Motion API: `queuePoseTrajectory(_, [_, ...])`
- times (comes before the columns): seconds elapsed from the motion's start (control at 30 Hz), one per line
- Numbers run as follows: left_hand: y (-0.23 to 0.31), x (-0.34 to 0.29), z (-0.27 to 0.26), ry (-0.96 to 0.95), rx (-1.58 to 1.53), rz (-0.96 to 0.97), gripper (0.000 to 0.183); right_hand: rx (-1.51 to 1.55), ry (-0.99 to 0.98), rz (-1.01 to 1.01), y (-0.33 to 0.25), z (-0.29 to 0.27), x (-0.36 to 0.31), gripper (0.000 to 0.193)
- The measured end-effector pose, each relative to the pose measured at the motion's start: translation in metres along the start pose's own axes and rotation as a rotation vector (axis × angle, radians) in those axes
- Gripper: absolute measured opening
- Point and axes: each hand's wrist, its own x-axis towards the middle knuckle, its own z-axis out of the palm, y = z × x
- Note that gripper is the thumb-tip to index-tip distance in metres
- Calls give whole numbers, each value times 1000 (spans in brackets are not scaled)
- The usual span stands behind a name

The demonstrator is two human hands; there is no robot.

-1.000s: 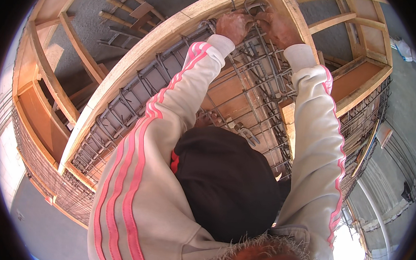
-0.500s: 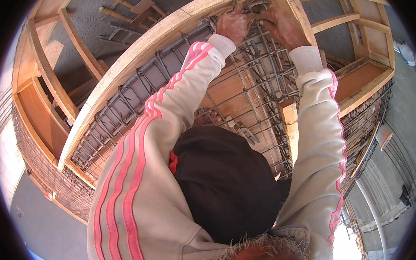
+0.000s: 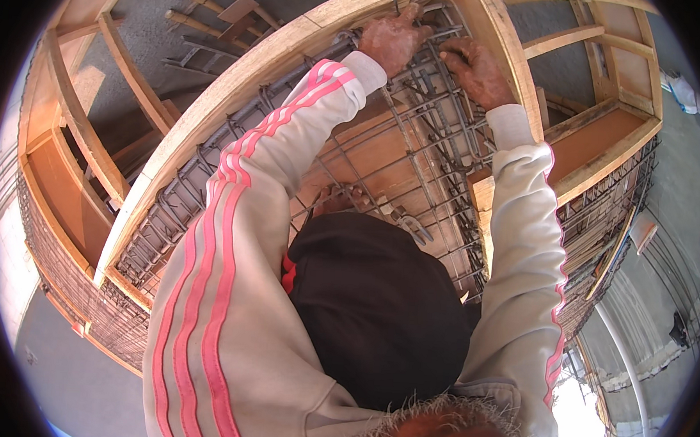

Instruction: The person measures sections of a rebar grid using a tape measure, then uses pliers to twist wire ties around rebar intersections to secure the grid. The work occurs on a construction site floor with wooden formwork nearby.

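Note:
Inside a long timber form (image 3: 215, 95) lies a cage of thin steel bars (image 3: 400, 154). My left hand (image 3: 393, 42) is at the far end of the cage, by the form's left board, with its fingers bent around a steel bar; the grip is partly hidden. To its right, my right hand (image 3: 480, 74) hovers over the bars with thumb and forefinger curved and apart. I see nothing held between them. Pincers (image 3: 414, 227) lie on the mesh, nearer to me, partly covered by the dark cap (image 3: 377, 306).
Timber frames (image 3: 109, 99) flank the form at left and right (image 3: 594, 174). Wooden-handled tools (image 3: 207, 13) lie on the grey floor beyond. At right are a small tan block (image 3: 644, 231) and a white pipe (image 3: 628, 371).
My right hand has drawn back toward me and away from my left hand, its fingers parting. The left hand has shifted slightly left. More of the bars between them shows.

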Motion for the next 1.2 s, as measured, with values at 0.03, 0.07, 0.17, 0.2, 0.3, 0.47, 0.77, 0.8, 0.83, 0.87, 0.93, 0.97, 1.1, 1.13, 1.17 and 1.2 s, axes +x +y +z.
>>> queuePoseTrajectory(0.03, [-1, 0, 0, -18, -11, 24, 29, -5, -6, 14, -1, 0, 0, 30])
queuePoseTrajectory(0.07, [-3, 1, 1, -4, -24, 57, 29, -30, -10, -6, -2, -1, 1, 30])
queuePoseTrajectory(0.17, [-10, 4, 6, -39, -53, 117, 32, -143, -14, -56, -5, -2, 1, 30])
queuePoseTrajectory(0.2, [-12, 4, 7, -62, -61, 130, 33, -197, -2, -67, -7, 0, 0, 30])
queuePoseTrajectory(0.3, [-12, 3, 12, -81, 31, 107, 32, -236, 68, -80, -11, 8, -6, 29])
queuePoseTrajectory(0.47, [-7, -4, 20, 14, -66, 48, 33, -227, 152, -40, -20, 28, -17, 28])
queuePoseTrajectory(0.77, [-16, -1, 16, -58, -196, 58, 31, 53, 210, -17, -10, 19, 2, 28])
queuePoseTrajectory(0.8, [-16, -1, 16, -43, -208, 71, 31, 96, 196, 26, -8, 16, 1, 29])
queuePoseTrajectory(0.83, [-17, 0, 15, -37, -180, 86, 31, 137, 183, 70, -5, 14, -1, 30])
queuePoseTrajectory(0.87, [-17, -1, 15, -16, -160, 110, 30, 152, 180, 85, -4, 14, -2, 31])
queuePoseTrajectory(0.93, [-17, -1, 16, -9, -163, 113, 28, 175, 178, 123, -3, 14, -3, 33])
queuePoseTrajectory(0.97, [-17, -2, 16, -24, -187, 95, 27, 170, 185, 117, -2, 14, -4, 33])
queuePoseTrajectory(1.1, [-18, 0, 16, -53, -190, 68, 27, 115, 178, 106, -1, 12, -8, 32])
queuePoseTrajectory(1.13, [-18, 1, 16, -53, -202, 62, 26, 103, 173, 77, 0, 10, -11, 32])
queuePoseTrajectory(1.17, [-18, 2, 16, -43, -215, 59, 25, 104, 150, 96, 1, 9, -14, 32])
queuePoseTrajectory(1.2, [-19, 2, 16, -49, -229, 49, 25, 109, 136, 97, 0, 10, -17, 31])
